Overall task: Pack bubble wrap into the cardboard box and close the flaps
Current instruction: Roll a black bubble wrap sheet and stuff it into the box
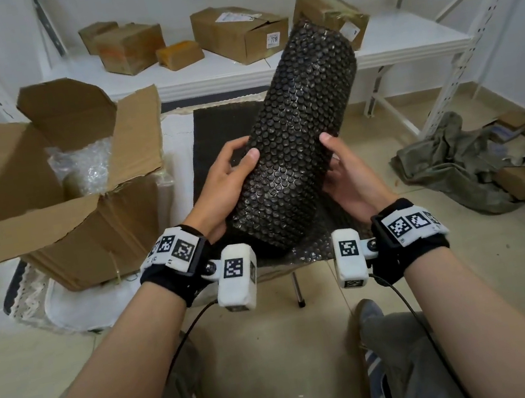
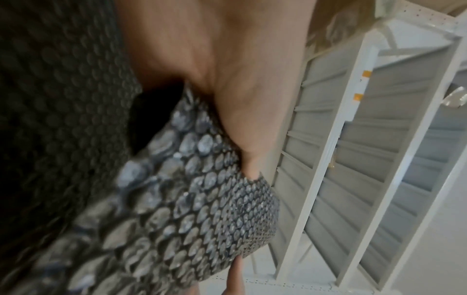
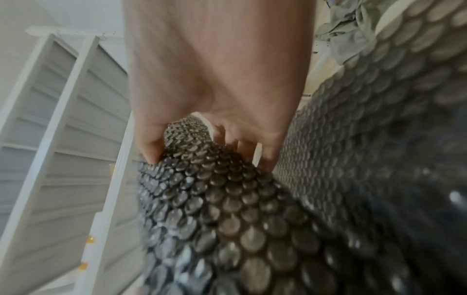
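Note:
A thick roll of black bubble wrap (image 1: 296,137) is held up in the middle of the head view, tilted away to the upper right. My left hand (image 1: 227,184) grips its lower left side, thumb on top. On the opposite side my right hand (image 1: 346,170) grips it, thumb on the front. Both wrist views show the roll (image 2: 192,215) (image 3: 227,209) close up under curled fingers. The open cardboard box (image 1: 55,192) stands at the left, flaps up, with clear bubble wrap (image 1: 84,162) inside.
A flat black bubble wrap sheet (image 1: 218,129) lies under the roll on a low stand. A white table (image 1: 402,43) behind carries several cardboard boxes (image 1: 240,32). A grey cloth (image 1: 455,156) and cardboard scraps lie on the floor at right. White metal shelving frames both sides.

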`<state>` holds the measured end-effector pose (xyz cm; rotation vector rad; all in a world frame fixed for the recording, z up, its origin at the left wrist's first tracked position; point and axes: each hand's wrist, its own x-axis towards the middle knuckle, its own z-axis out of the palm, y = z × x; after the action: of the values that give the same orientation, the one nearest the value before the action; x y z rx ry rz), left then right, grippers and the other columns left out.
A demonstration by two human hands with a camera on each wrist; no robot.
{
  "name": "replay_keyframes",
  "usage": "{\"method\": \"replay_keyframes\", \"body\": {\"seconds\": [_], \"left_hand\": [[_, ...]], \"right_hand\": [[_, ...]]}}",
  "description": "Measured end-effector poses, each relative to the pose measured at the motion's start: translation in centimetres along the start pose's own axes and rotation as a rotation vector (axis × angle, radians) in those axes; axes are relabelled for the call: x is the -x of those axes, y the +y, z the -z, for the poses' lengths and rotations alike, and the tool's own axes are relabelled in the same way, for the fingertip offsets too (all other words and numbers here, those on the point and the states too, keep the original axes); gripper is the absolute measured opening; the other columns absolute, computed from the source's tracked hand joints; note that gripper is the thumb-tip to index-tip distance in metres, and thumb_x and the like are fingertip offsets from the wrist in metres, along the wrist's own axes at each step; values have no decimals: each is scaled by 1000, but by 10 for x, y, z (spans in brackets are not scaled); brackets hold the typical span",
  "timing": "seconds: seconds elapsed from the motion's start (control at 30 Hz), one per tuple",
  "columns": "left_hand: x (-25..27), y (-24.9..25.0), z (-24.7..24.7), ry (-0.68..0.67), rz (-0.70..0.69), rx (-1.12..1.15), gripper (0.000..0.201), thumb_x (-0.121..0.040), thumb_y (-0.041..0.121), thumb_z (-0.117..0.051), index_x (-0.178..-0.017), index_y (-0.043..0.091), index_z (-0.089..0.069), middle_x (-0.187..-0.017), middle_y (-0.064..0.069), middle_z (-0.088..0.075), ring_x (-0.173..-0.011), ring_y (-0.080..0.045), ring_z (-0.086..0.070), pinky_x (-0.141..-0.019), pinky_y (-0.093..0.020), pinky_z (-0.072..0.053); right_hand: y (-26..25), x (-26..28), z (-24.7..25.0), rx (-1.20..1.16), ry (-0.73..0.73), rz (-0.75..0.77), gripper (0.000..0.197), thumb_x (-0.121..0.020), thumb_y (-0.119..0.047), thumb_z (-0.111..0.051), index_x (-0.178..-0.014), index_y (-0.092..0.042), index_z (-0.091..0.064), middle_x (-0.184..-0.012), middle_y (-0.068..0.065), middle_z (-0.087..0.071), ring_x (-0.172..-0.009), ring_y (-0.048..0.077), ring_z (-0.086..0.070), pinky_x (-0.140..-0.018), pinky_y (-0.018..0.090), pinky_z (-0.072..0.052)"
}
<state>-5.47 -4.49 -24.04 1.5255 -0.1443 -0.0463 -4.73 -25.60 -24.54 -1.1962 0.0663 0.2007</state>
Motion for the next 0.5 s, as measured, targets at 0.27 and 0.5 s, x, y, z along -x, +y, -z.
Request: {"method": "replay_keyframes", "body": {"seconds": [0.27,0.5], "left_hand": [[1,-3,1,-150,206,-78,42,-94,48,-56,-123,20,-63,-119,4,-70,-111,-10,-65,-94,-23,-47],[4,-8,-5,-156,314,-123,51,-81,44,-75,-119,13,-65,-109,-1,-75,-99,-14,-72,-96,-32,-53]], "right_hand": [[3,-5,-4,-36,58,-43,83,-72,-40,-75,-141,-11,-40,-138,11,-57,-128,27,-54,-105,44,-45],[11,-3,-9,112,62,-15,55,-85,-14,-71,-134,-14,-46,-127,11,-64,-114,26,-64,-99,42,-51]]}}
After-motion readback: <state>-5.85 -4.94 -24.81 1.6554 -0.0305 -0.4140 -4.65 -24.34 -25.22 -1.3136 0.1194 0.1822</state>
